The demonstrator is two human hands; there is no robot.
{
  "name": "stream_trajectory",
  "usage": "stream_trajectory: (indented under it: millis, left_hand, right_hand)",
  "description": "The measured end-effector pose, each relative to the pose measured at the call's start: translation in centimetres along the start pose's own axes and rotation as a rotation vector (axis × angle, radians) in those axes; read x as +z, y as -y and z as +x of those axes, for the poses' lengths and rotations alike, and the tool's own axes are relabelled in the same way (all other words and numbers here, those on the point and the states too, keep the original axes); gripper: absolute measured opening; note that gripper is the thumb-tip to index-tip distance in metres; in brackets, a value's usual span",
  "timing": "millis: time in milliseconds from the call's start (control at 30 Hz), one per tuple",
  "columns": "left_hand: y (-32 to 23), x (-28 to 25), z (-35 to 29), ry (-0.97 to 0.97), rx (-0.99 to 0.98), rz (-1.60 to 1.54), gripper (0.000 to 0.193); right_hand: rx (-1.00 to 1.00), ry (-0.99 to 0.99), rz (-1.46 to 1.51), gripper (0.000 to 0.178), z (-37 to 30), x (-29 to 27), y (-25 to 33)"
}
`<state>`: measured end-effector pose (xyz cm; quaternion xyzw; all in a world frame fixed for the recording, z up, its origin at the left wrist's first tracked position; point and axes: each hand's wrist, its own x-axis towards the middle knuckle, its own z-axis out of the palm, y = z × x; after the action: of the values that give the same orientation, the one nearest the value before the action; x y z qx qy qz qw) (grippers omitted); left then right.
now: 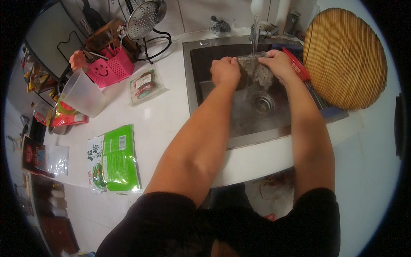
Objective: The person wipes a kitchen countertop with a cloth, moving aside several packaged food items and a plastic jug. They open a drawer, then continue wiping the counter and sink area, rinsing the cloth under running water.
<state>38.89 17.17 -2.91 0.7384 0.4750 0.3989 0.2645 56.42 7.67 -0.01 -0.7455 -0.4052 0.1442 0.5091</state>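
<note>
Both my hands are over the sink (187, 81), gripping a limp, wet, greyish sheet (260, 73) by its two sides. Whether it is a cloth or a plastic bag I cannot make out. My left hand (225, 71) is closed at its left edge, with the fingers curled away from view. My right hand (277, 64) pinches its upper right corner between thumb and fingers. Water from the white-tipped faucet (257, 7) runs straight down onto the sheet. Below it is the round drain (263, 103).
A round slatted wooden lid (346, 58) leans at the sink's right, beside a red basket (296, 64). On the left counter are a green package (115, 158), a small clear packet (146, 85), a clear plastic jug (83, 94), a pink utensil holder (111, 69) and a skimmer (143, 20).
</note>
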Motion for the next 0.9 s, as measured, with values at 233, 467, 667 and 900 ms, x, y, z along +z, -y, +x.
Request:
stream_trajectory:
  millis: [233, 467, 667, 900]
  left_hand:
    - [0.3, -0.4, 0.8, 0.517, -0.820, -1.108, 0.037]
    - [-1.3, -1.2, 0.5, 0.853, -0.813, -1.347, 0.050]
    - [-1.1, -0.9, 0.4, 0.559, -0.624, -1.500, 0.030]
    - [1.0, 0.4, 1.2, 0.360, -0.832, -1.049, 0.046]
  right_hand:
    - [0.023, 0.517, 0.142, 0.015, -4.2, 2.3, 5.8]
    - [0.181, 0.236, 0.170, 0.027, -3.2, 1.6, 2.5]
    - [0.333, 0.551, 0.401, 0.037, -3.7, 2.6, 1.9]
    - [0.364, 0.222, 0.543, 0.012, -2.8, 2.7, 2.5]
